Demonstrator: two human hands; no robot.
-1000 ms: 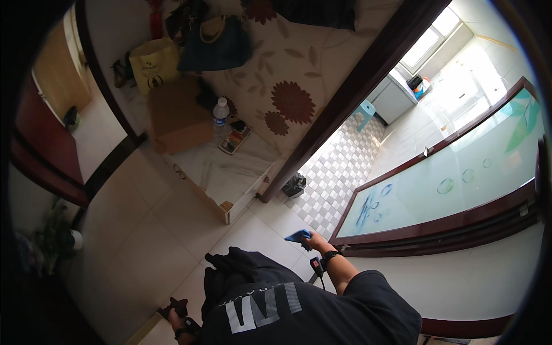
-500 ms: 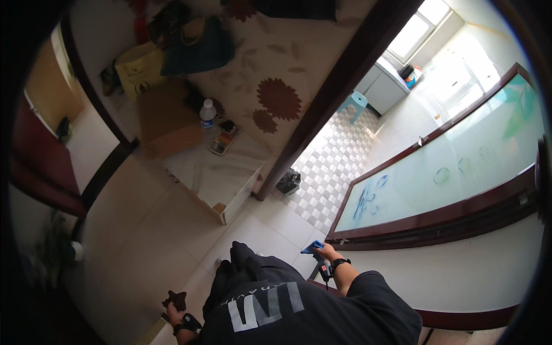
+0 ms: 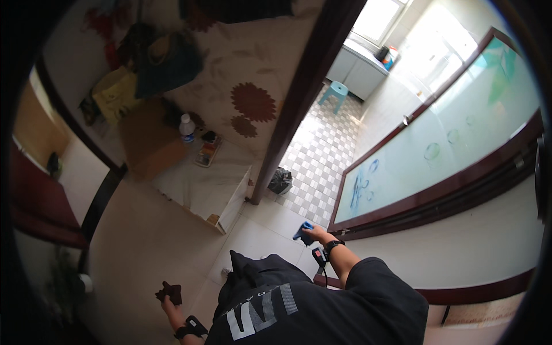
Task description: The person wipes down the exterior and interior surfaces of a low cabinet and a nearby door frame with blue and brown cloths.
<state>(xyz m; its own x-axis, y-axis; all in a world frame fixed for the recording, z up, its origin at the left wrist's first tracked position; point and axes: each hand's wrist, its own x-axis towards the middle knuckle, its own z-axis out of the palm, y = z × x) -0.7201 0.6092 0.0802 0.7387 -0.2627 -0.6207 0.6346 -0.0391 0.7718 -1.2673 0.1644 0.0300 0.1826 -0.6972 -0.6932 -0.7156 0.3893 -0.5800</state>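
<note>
Crumpled dark brown cloth (image 3: pixel 173 293) pokes out of my left hand (image 3: pixel 167 305), whose fingers are closed on it, low and out to the side of my body. In front of me on the right, my right hand (image 3: pixel 318 232) grips a small blue cloth-like piece (image 3: pixel 303 231) that looks dark underneath. Its exact kind is too small to make out. Both hands hang above the tiled floor (image 3: pixel 265 224), apart from the furniture. The glass door is nearest to my right hand.
Ahead stands a low white cabinet (image 3: pixel 198 187) carrying a cardboard box (image 3: pixel 152 141), a bottle (image 3: pixel 187 127) and a phone-like object (image 3: pixel 208 152). A black-bagged bin (image 3: pixel 280 180) sits by the doorway post. Beyond are a light blue stool (image 3: pixel 334 95) and a frosted glass door (image 3: pixel 425 138).
The surroundings have shifted left in my view, with the doorway nearer the middle. My left hand has swung forward and outward with the brown cloth; my right hand still holds the blue piece.
</note>
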